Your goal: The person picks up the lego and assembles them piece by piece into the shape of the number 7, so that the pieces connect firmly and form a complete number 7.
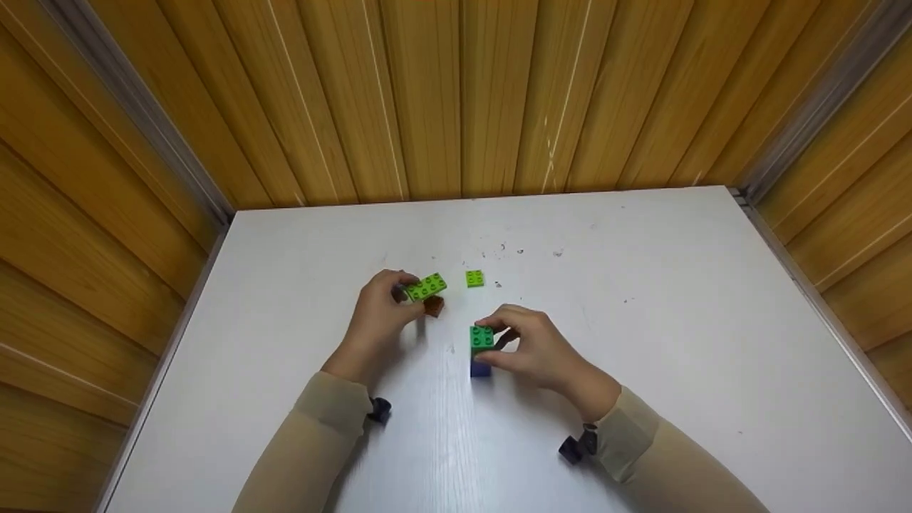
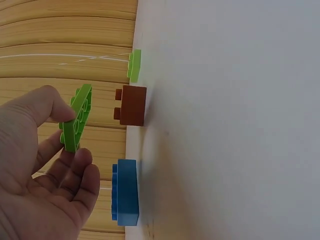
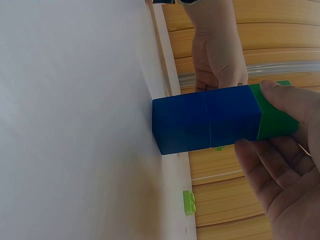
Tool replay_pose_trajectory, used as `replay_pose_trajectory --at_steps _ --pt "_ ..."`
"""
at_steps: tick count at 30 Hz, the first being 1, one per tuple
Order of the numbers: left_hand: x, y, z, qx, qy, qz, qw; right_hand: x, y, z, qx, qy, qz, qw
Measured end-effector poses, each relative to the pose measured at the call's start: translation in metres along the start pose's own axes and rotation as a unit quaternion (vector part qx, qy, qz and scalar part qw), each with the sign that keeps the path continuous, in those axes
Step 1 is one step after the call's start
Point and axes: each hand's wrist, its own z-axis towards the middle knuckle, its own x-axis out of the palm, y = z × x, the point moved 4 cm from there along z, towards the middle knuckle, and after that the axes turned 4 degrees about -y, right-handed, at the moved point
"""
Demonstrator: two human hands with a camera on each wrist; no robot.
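My left hand (image 1: 402, 292) pinches a flat lime-green plate (image 1: 426, 287) by its end, tilted just above a brown brick (image 1: 433, 307) on the white table (image 1: 662, 320). The left wrist view shows the plate (image 2: 76, 119) between thumb and fingers (image 2: 82, 160), clear of the brown brick (image 2: 132, 105). My right hand (image 1: 502, 347) grips a green brick (image 1: 482, 338) that tops a blue stack (image 1: 481, 369) standing on the table. In the right wrist view the stack is two blue bricks (image 3: 205, 122) under the green brick (image 3: 272, 120), held by thumb and fingers.
A small lime-green square plate (image 1: 475, 278) lies on the table behind the bricks. A lighter blue brick (image 2: 125, 192) sits close to my left hand in the left wrist view. Wooden panel walls (image 1: 456, 92) enclose the table on three sides.
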Motion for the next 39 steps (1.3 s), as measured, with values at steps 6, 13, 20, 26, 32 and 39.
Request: replay_pose_trajectory --at_steps 6,13,20,26,32,39 --pt "0.001 -0.014 -0.019 0.049 0.033 -0.014 0.9982 0.0 -0.001 0.0 0.009 -0.003 -0.001 1.0" --pt "0.001 -0.035 -0.04 0.131 0.077 -0.053 0.9869 0.002 -0.002 0.0 0.01 -0.006 -0.007 0.9999" --pt "0.0 -0.05 -0.056 0.169 0.119 -0.104 0.9729 0.002 -0.002 0.001 0.017 -0.007 -0.014 0.9997" --pt "0.002 -0.052 -0.062 0.175 0.138 -0.119 0.9676 0.001 -0.002 0.001 0.028 -0.003 -0.001 0.9996" --pt "0.006 -0.05 -0.065 0.182 0.149 -0.131 0.9632 0.002 -0.003 0.001 0.031 -0.007 0.0 0.9995" --pt "0.012 -0.047 -0.065 0.179 0.151 -0.131 0.9633 0.003 -0.005 0.0 0.017 -0.021 -0.004 0.9996"
